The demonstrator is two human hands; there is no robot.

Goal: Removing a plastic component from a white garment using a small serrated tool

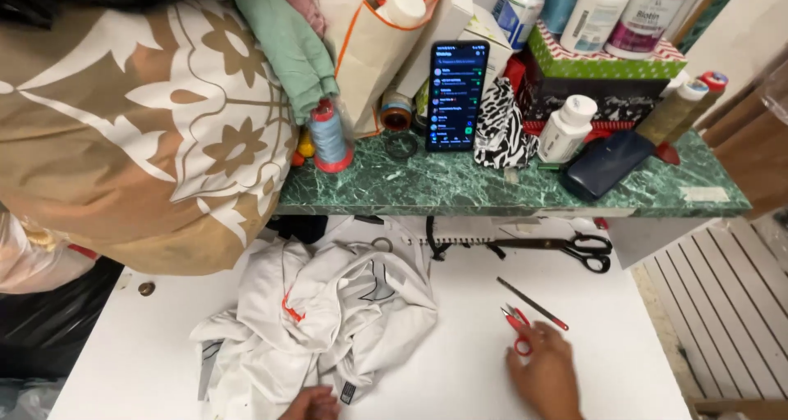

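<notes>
Right now the white counter [460, 371] has its widest bare stretch between the crumpled white garment [328, 321] and my right hand [546, 379], with more bare surface behind that hand up to the black-handled scissors [574, 248] near the back. The counter's right edge runs close past my right hand, with slatted white boards [722, 305] beyond it. To the left, a big tan-and-cream patterned cloth [139, 125] hangs over the counter's far left corner.

Behind the counter sits a green marble shelf [460, 190], crowded. A black phone [456, 96] stands upright at its middle, screen lit. Left of it are a blue thread spool [328, 137] and a cream paper bag with orange trim [369, 51]. Right of it come a black-and-white zebra-print pouch [501, 129], a small white bottle [566, 129] and a dark blue case [607, 164] lying flat. A green box with a red-and-white patterned lid [607, 63] carries several white bottles [599, 10] on top.

My right hand rests on the counter with its grip curled loosely round small red thread snips [517, 326], a finger through the loop, blades pointing away from me. Just beyond them lies a thin dark tool with a red tip [533, 303], apart from my hand. My left hand [312, 405] shows only partly at the bottom edge, lying on the garment's near hem beside a small black tag [348, 393]; I cannot tell how far its grip is closed.
</notes>
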